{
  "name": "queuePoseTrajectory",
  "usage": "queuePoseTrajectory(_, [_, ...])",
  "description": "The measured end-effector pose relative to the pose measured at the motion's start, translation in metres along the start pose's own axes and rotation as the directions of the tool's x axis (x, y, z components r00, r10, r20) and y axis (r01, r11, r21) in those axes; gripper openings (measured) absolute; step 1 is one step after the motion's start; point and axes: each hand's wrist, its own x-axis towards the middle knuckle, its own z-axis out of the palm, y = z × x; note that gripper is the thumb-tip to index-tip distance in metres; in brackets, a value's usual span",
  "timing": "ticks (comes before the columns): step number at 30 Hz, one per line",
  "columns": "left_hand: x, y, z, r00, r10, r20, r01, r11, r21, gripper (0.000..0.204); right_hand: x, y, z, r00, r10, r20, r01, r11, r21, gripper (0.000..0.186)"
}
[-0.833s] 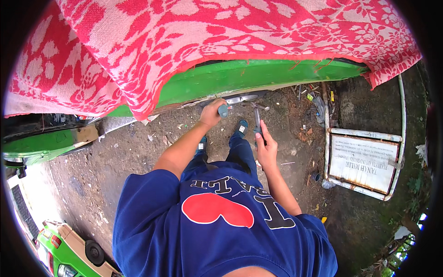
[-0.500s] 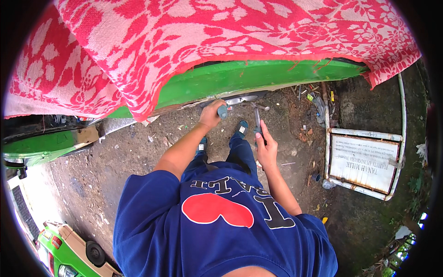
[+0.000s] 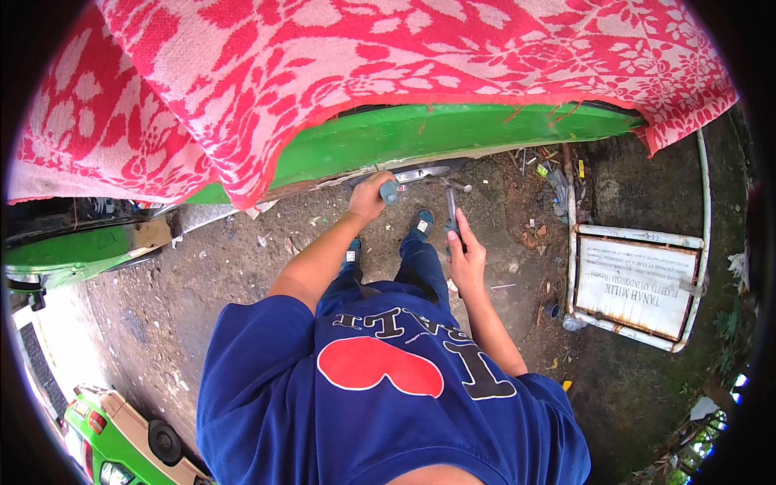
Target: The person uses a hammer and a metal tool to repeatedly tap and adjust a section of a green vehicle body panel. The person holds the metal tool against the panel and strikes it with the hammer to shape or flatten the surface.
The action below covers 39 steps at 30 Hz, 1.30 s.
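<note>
My left hand [image 3: 369, 199] is closed around a tool with a blue-grey round handle [image 3: 389, 192]. Its working end is hidden by the hand, close under the lower edge of the green car panel [image 3: 453, 128]. In my right hand [image 3: 467, 265] is a hammer [image 3: 451, 202], gripped by the dark part of its handle. The hammer's head points away from me, to the right of the blue-grey handle and apart from it. Just beyond both tools, a dark oval piece with a silvery middle [image 3: 419, 174], perhaps a wheel, shows beneath the panel.
A red and pink patterned cloth [image 3: 339, 56] drapes over the car. To the right, a white sign in a rusty pipe frame [image 3: 638, 283] lies by scattered litter [image 3: 558, 190]. Another green vehicle part [image 3: 73, 259] is at left, and a green and beige car [image 3: 121, 440] stands lower left.
</note>
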Motion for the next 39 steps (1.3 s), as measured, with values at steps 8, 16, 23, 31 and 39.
queuePoseTrajectory(8, [0.015, 0.004, 0.002, 0.993, -0.097, -0.061, 0.094, 0.994, -0.054, 0.027, 0.004, -0.021, 0.011, 0.983, -0.159, 0.091, 0.168, 0.981, -0.102, 0.043])
queuePoseTrajectory(16, [0.043, -0.003, 0.011, 0.964, -0.173, -0.204, 0.162, 0.984, -0.068, 0.022, 0.037, -0.019, 0.04, 0.894, -0.43, 0.125, 0.448, 0.866, -0.223, 0.043])
queuePoseTrajectory(23, [0.025, -0.015, 0.011, 0.874, -0.485, -0.012, 0.484, 0.869, 0.105, 0.024, 0.056, 0.005, 0.04, 0.926, -0.308, 0.217, 0.365, 0.878, -0.311, 0.046])
queuePoseTrajectory(31, [-0.018, -0.003, 0.0, 0.999, -0.039, 0.011, 0.038, 0.998, 0.044, 0.037, 0.037, 0.018, -0.013, 0.977, -0.139, 0.162, 0.158, 0.981, -0.111, 0.047])
queuePoseTrajectory(39, [-0.001, 0.012, 0.017, 0.994, -0.079, -0.073, 0.085, 0.993, 0.082, 0.037, 0.084, 0.004, -0.052, 0.953, -0.202, 0.226, 0.226, 0.971, -0.083, 0.043])
